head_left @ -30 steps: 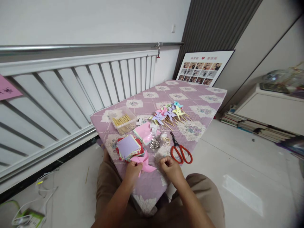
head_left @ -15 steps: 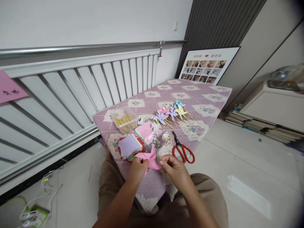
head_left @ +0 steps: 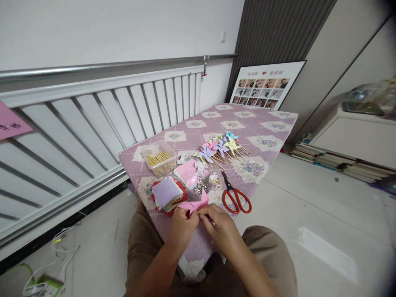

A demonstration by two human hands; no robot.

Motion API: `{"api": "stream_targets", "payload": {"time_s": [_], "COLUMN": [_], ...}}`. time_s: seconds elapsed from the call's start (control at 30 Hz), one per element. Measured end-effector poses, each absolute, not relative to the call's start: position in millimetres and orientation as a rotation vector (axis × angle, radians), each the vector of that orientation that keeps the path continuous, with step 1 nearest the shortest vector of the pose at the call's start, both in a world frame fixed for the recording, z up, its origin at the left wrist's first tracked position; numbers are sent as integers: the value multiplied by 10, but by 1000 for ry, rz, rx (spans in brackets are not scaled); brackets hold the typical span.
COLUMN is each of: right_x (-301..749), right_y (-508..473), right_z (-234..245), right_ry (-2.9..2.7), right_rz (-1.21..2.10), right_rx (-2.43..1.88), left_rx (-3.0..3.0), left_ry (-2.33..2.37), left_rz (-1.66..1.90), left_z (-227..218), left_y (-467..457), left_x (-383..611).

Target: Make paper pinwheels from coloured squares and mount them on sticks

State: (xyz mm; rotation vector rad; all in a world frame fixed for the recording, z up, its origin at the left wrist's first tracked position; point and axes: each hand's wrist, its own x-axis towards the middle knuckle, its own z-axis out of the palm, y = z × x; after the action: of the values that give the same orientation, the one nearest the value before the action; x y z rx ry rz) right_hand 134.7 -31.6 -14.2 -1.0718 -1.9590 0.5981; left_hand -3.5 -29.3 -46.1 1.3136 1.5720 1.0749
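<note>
A pink paper pinwheel point(head_left: 198, 202) is held above the near end of the table. My left hand point(head_left: 183, 225) pinches it from the left. My right hand point(head_left: 220, 222) closes on its right side, fingertips close to those of the left; the fingers hide the pinwheel's lower part. Just beyond lie a stack of coloured paper squares point(head_left: 167, 193), a heap of small metal pins point(head_left: 201, 186) and a little round container of pale pieces point(head_left: 215, 182). Red-handled scissors point(head_left: 236, 200) rest right of my right hand.
Finished pinwheels on sticks point(head_left: 220, 147) lie mid-table. A clear plastic box point(head_left: 160, 158) of wooden sticks stands left, near pink paper sheets point(head_left: 187, 173). A patterned cloth covers the table point(head_left: 233, 124). A radiator point(head_left: 148, 111) runs along the left wall.
My right hand has moved left, close to my left hand. The pinwheel has tilted and more of it is now hidden by the fingers. The view has shifted slightly.
</note>
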Motion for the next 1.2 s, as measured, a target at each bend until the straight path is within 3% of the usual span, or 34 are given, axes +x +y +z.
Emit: {"api": "stream_targets", "payload": {"time_s": [0.3,1.2], "right_x": [1413,1389], "right_y": [-334,-378], "right_z": [-45,44], "right_ry": [-1898,-1907], "right_rz": [695,526], "right_rx": [-1071,-1127], "left_rx": [1206,1115], "left_ry": [1492,1357], "left_rz": [1080,1140], "left_z": [-223,-167], "left_y": [-362,-425], "left_x": [7,-40]}}
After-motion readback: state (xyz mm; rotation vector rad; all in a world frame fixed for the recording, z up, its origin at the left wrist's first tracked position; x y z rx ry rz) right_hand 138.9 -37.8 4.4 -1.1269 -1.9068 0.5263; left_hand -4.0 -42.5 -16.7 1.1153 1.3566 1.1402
